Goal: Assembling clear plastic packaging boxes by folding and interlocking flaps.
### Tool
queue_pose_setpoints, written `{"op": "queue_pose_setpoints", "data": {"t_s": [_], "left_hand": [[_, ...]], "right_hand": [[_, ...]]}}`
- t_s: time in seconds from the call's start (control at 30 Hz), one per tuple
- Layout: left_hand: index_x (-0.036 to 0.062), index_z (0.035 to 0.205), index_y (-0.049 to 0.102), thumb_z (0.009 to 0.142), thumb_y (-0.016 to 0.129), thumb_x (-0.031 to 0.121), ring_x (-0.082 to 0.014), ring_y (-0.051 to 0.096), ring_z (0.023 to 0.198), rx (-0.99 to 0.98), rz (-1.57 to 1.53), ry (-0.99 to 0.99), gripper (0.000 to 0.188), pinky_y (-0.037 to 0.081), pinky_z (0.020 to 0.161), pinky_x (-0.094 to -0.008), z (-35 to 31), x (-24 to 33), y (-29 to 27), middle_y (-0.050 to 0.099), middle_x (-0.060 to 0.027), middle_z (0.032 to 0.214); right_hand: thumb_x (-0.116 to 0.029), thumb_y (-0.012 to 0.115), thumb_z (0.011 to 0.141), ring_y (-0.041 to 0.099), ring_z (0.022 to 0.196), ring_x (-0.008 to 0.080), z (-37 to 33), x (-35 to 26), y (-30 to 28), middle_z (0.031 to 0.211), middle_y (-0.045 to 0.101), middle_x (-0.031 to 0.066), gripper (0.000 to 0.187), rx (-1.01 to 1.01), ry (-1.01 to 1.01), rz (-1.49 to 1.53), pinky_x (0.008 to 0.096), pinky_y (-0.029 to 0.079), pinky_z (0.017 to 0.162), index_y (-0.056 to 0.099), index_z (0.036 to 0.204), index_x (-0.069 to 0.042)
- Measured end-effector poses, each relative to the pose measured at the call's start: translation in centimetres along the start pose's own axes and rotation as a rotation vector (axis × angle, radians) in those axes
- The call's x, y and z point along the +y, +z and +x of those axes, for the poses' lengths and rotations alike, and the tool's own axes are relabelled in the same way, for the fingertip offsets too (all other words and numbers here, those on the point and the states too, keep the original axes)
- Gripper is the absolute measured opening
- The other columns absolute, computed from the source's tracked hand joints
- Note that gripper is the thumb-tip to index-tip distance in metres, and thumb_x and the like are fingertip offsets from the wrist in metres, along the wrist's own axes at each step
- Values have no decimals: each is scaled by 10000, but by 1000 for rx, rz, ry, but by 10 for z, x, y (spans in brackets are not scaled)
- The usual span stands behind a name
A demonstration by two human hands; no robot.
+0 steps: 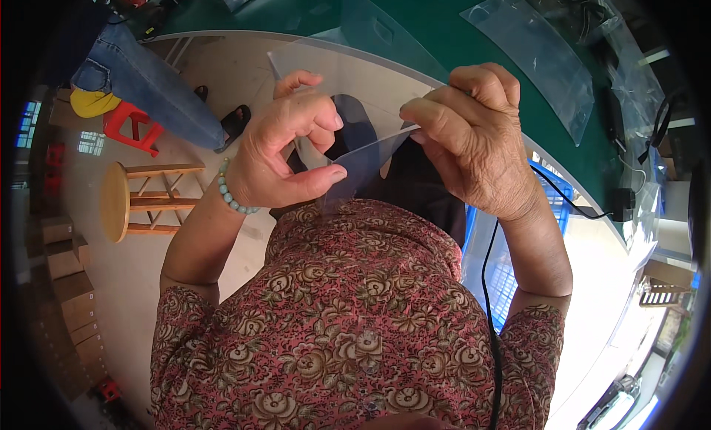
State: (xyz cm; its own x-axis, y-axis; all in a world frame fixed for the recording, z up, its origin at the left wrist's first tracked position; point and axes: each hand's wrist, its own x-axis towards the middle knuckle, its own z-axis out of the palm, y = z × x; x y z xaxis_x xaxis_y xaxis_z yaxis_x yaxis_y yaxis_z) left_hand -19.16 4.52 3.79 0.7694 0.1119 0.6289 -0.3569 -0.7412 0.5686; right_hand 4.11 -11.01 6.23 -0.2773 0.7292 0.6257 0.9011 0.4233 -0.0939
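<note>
In front of my chest I hold up a clear plastic sheet (370, 157), bent so that one edge runs slanting between my hands. My right hand (474, 137) pinches that edge between thumb and fingertips. My left hand (285, 145), with a beaded bracelet at its wrist, curls round the sheet's left side; its thumb and forefinger tips are apart. The sheet is see-through, so where exactly the left fingers press is hard to make out. Another clear plastic sheet (533, 63) lies on the green table (437, 22) to the right.
A person in jeans (148, 82) stands at the left, by a red plastic stool (133, 130). Nearer is a wooden stool (115, 200), with cardboard boxes (74, 297) beyond. A blue crate (500, 274) sits low at my right, and a black cable (489, 282) hangs past it.
</note>
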Motion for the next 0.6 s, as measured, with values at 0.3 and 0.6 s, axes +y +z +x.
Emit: {"op": "queue_pose_setpoints", "data": {"t_s": [0.3,0.6], "left_hand": [[74,1153,508,851,612,-40,-228,635,796,38,-9,89,339,408,1077,-566,-5,1,9,678,-87,916],[88,1018,564,883,562,-76,-213,637,797,103,-3,27,213,326,1150,-595,-10,2,5,672,-61,860]], "right_hand": [[-86,785,660,590,949,228,9,-25,-8,831,654,-12,368,-50,75,-32,538,262,1178,678,1008,-136],[-387,817,668,514,1288,255,6,-21,19,1188,683,-6,503,47,-8,-145,589,90,1238,653,1075,-141]]}}
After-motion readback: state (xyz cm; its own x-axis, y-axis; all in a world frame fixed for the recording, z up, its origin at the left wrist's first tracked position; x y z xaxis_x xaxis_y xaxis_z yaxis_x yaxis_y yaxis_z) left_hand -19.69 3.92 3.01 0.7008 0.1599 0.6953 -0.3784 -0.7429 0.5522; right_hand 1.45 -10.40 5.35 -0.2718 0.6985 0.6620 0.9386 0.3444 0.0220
